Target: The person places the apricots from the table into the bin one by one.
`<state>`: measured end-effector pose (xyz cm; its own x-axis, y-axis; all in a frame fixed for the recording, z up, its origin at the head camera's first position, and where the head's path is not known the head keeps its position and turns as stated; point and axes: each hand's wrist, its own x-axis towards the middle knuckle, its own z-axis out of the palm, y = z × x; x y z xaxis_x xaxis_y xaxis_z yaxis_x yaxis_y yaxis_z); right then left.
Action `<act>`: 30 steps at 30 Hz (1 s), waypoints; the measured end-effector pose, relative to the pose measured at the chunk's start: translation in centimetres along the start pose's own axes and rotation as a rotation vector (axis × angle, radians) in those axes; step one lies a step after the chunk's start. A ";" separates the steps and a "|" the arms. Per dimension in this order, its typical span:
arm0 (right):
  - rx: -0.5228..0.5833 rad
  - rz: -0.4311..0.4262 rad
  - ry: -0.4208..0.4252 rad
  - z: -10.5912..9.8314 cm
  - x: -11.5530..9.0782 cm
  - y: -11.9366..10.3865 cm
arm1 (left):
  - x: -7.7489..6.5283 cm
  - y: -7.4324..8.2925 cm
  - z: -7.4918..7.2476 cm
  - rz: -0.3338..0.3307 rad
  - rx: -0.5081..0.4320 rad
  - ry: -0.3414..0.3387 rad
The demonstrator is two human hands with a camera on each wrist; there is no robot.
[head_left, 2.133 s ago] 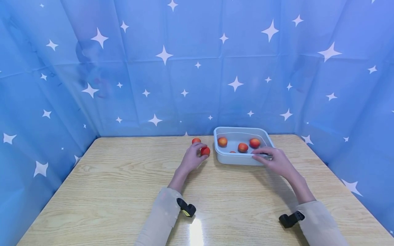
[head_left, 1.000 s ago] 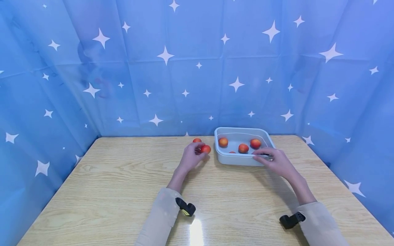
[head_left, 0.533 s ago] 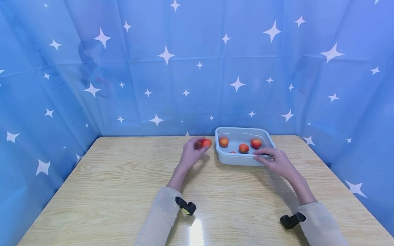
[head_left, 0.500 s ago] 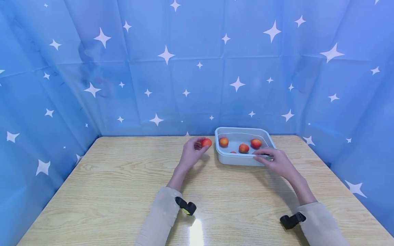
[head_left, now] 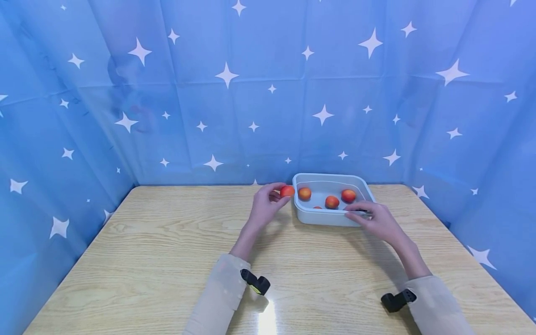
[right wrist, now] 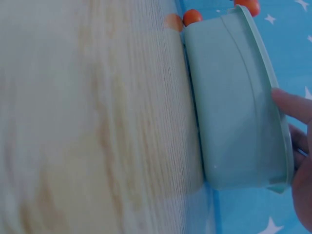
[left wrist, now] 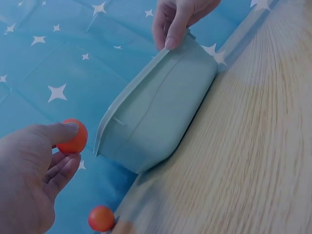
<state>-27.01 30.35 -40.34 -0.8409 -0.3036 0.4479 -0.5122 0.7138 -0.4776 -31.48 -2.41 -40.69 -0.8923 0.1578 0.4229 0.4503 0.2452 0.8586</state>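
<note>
Between its thumb and fingers, my left hand (head_left: pixel 264 205) pinches a round red-orange fruit (head_left: pixel 287 191). It is raised above the table, just left of the pale blue-green plastic box (head_left: pixel 326 218). My right hand (head_left: pixel 378 220) holds the near right rim of this box, thumb outside and fingers inside. In the box lie several similar fruits, among them one at the left (head_left: pixel 304 194), one in the middle (head_left: pixel 332 202) and one at the right (head_left: pixel 348 195). Another loose fruit (left wrist: pixel 101 218) sits on the table, hidden behind my left hand in the head view.
The box stands on a wood-grain table (head_left: pixel 167 260) near its back edge. A blue curtain with white stars (head_left: pixel 251 93) hangs behind and on both sides. Each sleeve carries a black wrist camera, one left (head_left: pixel 255 282) and one right (head_left: pixel 398 300).
My left hand has lifted the fruit off the table and carried it up and right to beside the box's left rim. My right hand stays on the rim.
</note>
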 end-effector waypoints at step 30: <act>0.006 0.021 -0.019 -0.2 -0.1 -0.2 | -0.7 1.5 2.5 0.091 0.039 -0.073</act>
<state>-26.80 30.36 -40.19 -0.8548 -0.3000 0.4235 -0.4950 0.7166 -0.4914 -30.08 0.29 -40.40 -0.8438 0.2502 0.4748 0.5312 0.2637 0.8052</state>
